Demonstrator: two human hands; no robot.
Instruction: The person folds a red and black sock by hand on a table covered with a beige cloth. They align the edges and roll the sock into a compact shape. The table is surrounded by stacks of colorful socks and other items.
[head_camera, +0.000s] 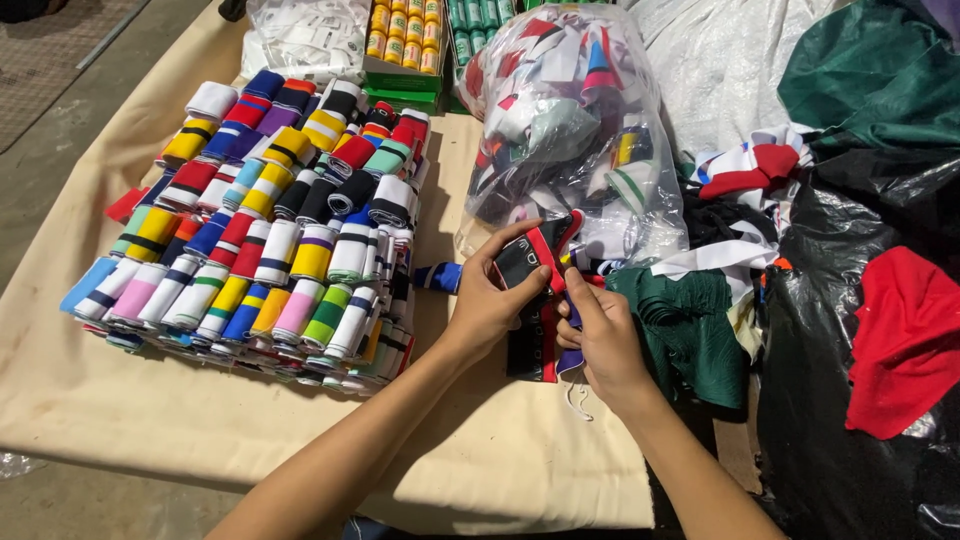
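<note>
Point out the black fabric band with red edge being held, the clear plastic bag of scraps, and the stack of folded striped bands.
Black fabric band with red edge (520, 262), head view, black face by the thumb.
Clear plastic bag of fabric scraps (570, 120), head view, bulging front.
Stack of folded striped bands (270, 220), head view, top layer.

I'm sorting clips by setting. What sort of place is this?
Probably a garment or knit-trim workshop. Stacks of folded striped ribbed bands cover a cloth-covered table, a clear bag holds more, and boxes of thread spools stand behind. Both hands hold a black-and-red band.
</note>
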